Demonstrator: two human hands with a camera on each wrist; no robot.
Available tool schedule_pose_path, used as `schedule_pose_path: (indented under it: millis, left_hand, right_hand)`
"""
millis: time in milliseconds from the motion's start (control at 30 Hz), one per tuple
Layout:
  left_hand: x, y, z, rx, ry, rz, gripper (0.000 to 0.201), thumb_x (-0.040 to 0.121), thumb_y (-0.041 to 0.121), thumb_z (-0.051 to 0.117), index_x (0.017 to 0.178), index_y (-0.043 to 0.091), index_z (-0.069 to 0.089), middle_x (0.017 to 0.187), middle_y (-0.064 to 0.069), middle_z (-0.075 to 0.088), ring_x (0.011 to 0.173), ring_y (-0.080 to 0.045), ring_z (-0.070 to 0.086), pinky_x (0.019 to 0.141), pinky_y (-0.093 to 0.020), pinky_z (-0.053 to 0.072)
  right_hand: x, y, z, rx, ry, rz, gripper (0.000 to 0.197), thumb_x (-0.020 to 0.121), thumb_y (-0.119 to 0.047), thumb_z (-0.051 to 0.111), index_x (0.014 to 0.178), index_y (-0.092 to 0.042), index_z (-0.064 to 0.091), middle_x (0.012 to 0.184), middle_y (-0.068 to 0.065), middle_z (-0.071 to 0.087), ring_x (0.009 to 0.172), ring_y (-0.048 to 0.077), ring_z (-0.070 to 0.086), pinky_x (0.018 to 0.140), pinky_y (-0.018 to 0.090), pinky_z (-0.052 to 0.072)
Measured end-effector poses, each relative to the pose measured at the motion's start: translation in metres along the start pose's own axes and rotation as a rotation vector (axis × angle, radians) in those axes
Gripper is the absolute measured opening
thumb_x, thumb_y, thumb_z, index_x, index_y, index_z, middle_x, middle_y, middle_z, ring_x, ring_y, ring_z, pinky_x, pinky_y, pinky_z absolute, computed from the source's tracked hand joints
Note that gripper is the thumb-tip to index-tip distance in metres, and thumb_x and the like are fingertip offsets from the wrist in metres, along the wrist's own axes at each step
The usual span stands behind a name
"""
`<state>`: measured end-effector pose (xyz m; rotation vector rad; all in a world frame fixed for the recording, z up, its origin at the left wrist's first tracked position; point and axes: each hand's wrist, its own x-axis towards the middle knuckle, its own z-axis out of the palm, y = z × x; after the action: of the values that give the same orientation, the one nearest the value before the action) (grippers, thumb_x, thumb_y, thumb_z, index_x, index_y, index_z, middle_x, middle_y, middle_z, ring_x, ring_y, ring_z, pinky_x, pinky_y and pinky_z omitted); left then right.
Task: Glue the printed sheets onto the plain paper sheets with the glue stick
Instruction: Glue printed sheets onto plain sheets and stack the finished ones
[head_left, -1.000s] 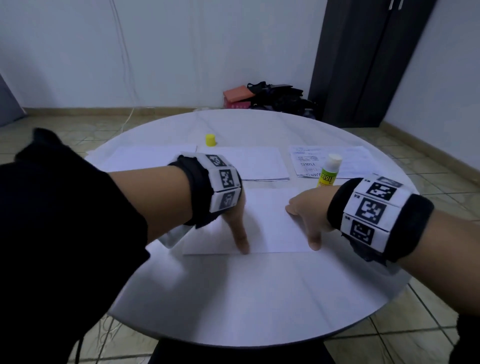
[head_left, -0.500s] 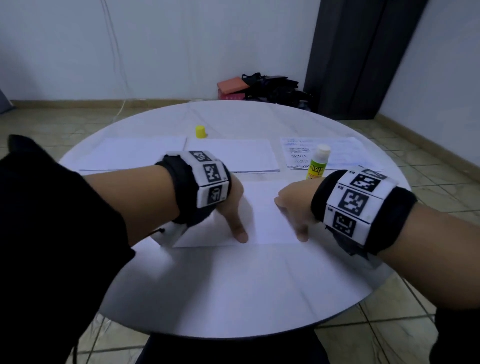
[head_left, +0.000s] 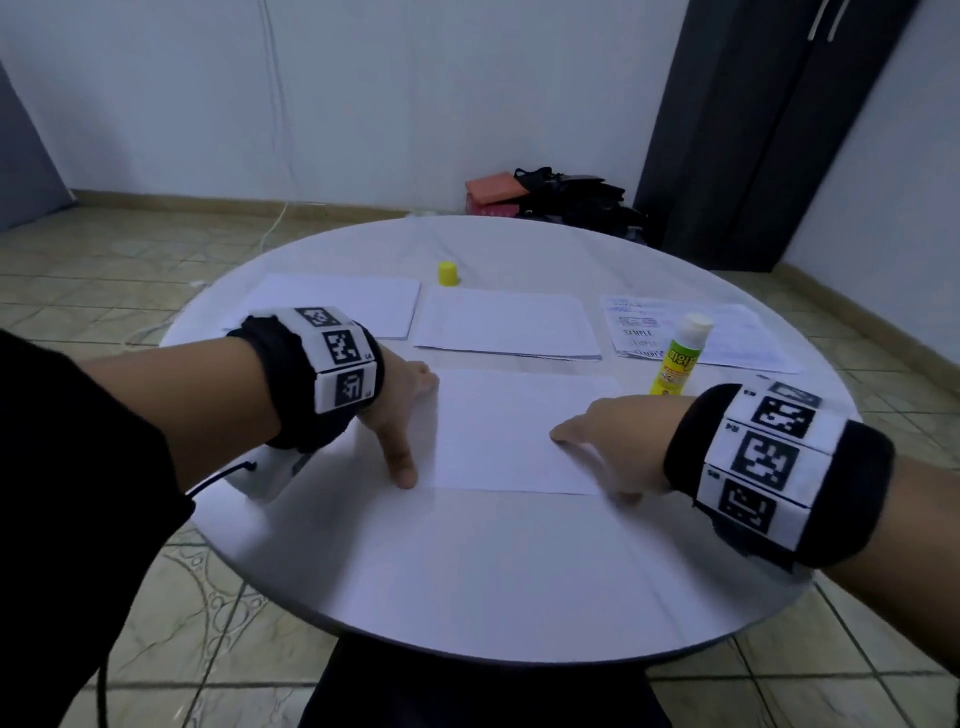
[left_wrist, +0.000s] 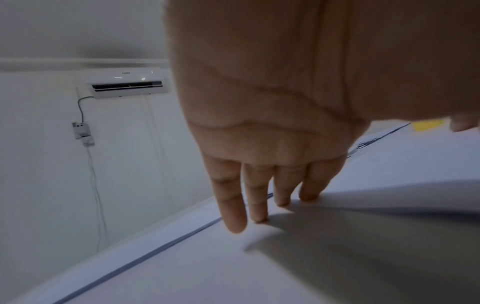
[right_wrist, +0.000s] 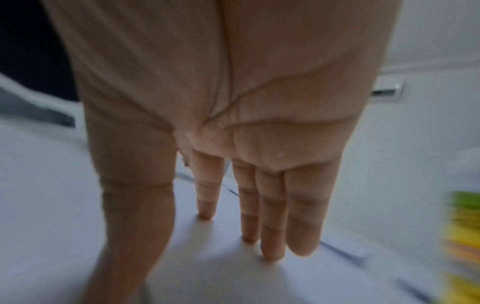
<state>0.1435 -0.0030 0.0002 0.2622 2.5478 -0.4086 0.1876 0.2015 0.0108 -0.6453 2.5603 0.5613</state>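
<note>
At centre left of the head view, the left edge of the plain sheet (head_left: 514, 431) is being pressed by the left hand (head_left: 402, 405), fingers (left_wrist: 231, 205) straight and together. At centre right, its right edge is being touched by the right hand (head_left: 613, 436), fingers straight. At upper right, the glue stick (head_left: 678, 356) is being kept upright beside the printed sheets (head_left: 727, 332).

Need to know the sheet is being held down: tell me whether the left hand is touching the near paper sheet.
Touching. The left wrist view shows the left hand's fingertips planted on the near paper sheet's edge.
</note>
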Motion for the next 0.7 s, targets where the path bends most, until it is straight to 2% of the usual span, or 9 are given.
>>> schedule_pose_path:
  millis: [33, 67, 133, 233, 300, 400, 467, 567, 700]
  left_hand:
    - [0.001, -0.001, 0.001, -0.004, 0.006, 0.004, 0.123, 0.061, 0.058, 0.080, 0.152, 0.017, 0.009, 0.156, 0.006, 0.015, 0.139, -0.019, 0.029, 0.113, -0.038, 0.027]
    - [0.001, -0.001, 0.001, -0.007, 0.012, 0.004, 0.122, 0.060, 0.059, 0.080, 0.151, 0.017, 0.010, 0.155, 0.006, 0.017, 0.139, -0.020, 0.031, 0.112, -0.038, 0.028]
    - [0.002, -0.001, 0.002, -0.005, 0.027, 0.006, 0.121, 0.058, 0.061, 0.079, 0.150, 0.018, 0.013, 0.152, 0.004, 0.023, 0.136, -0.022, 0.034, 0.109, -0.035, 0.031]
    - [0.003, 0.001, 0.001, -0.003, 0.053, 0.024, 0.109, 0.057, 0.061, 0.080, 0.143, 0.018, 0.027, 0.141, 0.002, 0.036, 0.127, -0.022, 0.043, 0.092, -0.031, 0.035]
    - [0.006, 0.002, 0.001, 0.004, 0.051, 0.043, 0.099, 0.055, 0.062, 0.081, 0.134, 0.019, 0.039, 0.132, 0.000, 0.045, 0.121, -0.022, 0.049, 0.091, -0.030, 0.038]
    - [0.008, 0.001, 0.002, 0.030, 0.044, 0.060, 0.097, 0.051, 0.065, 0.081, 0.130, 0.020, 0.046, 0.125, 0.000, 0.053, 0.116, -0.024, 0.053, 0.098, -0.035, 0.043]
    - [0.008, 0.000, 0.002, 0.044, 0.052, 0.053, 0.100, 0.052, 0.064, 0.081, 0.134, 0.020, 0.044, 0.128, 0.000, 0.051, 0.120, -0.024, 0.050, 0.100, -0.035, 0.041]
    - [0.011, 0.000, 0.001, 0.043, 0.061, 0.031, 0.103, 0.049, 0.064, 0.082, 0.133, 0.019, 0.044, 0.129, 0.001, 0.053, 0.120, -0.023, 0.051, 0.099, -0.033, 0.040]
    - [0.013, -0.001, 0.001, 0.030, 0.047, 0.027, 0.099, 0.047, 0.066, 0.082, 0.127, 0.020, 0.047, 0.125, 0.004, 0.055, 0.118, -0.020, 0.052, 0.089, -0.031, 0.040]
  right_hand:
    - [0.001, -0.009, -0.003, 0.011, 0.008, -0.033, 0.053, 0.085, -0.013, 0.062, 0.136, -0.015, 0.044, 0.122, 0.006, 0.055, 0.105, 0.023, 0.057, 0.081, 0.028, 0.047]
    - [0.003, -0.018, -0.007, 0.015, 0.028, -0.077, 0.053, 0.086, -0.017, 0.062, 0.136, -0.016, 0.043, 0.130, 0.005, 0.051, 0.115, 0.024, 0.052, 0.090, 0.031, 0.044]
    - [0.015, -0.042, -0.015, -0.005, 0.083, -0.195, 0.046, 0.090, -0.024, 0.058, 0.134, -0.015, 0.046, 0.134, 0.004, 0.048, 0.120, 0.024, 0.048, 0.094, 0.031, 0.040]
    - [0.037, -0.076, -0.030, -0.063, 0.108, -0.280, 0.043, 0.094, -0.028, 0.050, 0.134, -0.013, 0.046, 0.136, 0.004, 0.048, 0.122, 0.023, 0.047, 0.091, 0.029, 0.039]
    - [0.045, -0.086, -0.041, -0.113, 0.087, -0.257, 0.047, 0.097, -0.029, 0.048, 0.139, -0.010, 0.041, 0.140, 0.004, 0.045, 0.126, 0.022, 0.044, 0.094, 0.027, 0.037]
    - [0.047, -0.076, -0.050, -0.013, 0.075, -0.207, 0.065, 0.091, -0.040, 0.057, 0.145, -0.014, 0.031, 0.141, 0.003, 0.045, 0.128, 0.022, 0.044, 0.098, 0.030, 0.037]
    - [0.050, -0.059, -0.046, 0.047, 0.039, -0.181, 0.083, 0.085, -0.048, 0.061, 0.150, -0.017, 0.019, 0.152, 0.000, 0.030, 0.135, 0.022, 0.035, 0.105, 0.034, 0.031]
    - [0.053, -0.024, -0.035, 0.122, -0.054, -0.084, 0.101, 0.081, -0.049, 0.066, 0.152, -0.021, 0.000, 0.159, -0.005, -0.001, 0.145, 0.018, 0.012, 0.114, 0.032, 0.015]
    - [0.044, 0.018, -0.020, 0.195, -0.105, 0.064, 0.108, 0.076, -0.048, 0.071, 0.152, -0.026, -0.003, 0.158, -0.012, -0.008, 0.146, 0.014, 0.006, 0.115, 0.030, 0.009]
